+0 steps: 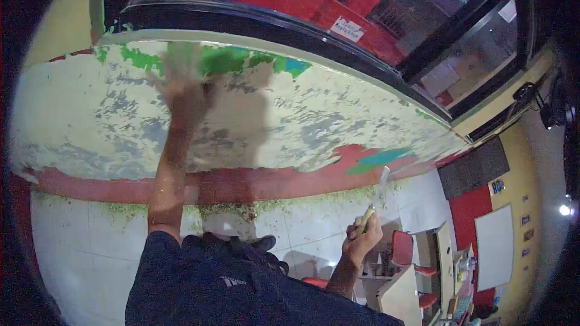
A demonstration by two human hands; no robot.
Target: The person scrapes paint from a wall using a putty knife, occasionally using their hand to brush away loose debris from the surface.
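My left hand [183,81] is raised against the upper part of the wall [235,121], over a strip of green paint [223,60] under the window sill. It is blurred by motion, but its fingers look stretched out and I see nothing in them. In my right hand [362,238] is a scraper with a pale yellowish handle [365,218], its thin blade [383,182] pointing up, apart from the wall. The wall's whitish surface is scraped in grey patches, with a red band [109,186] below and a teal-green patch [380,160] at the right.
Paint flakes [308,205] litter the white tiled floor [84,247] along the wall's foot. A dark-framed window [254,21] runs above. Red chairs [402,247] and desks [399,290] stand at the lower right, near a whiteboard [494,247].
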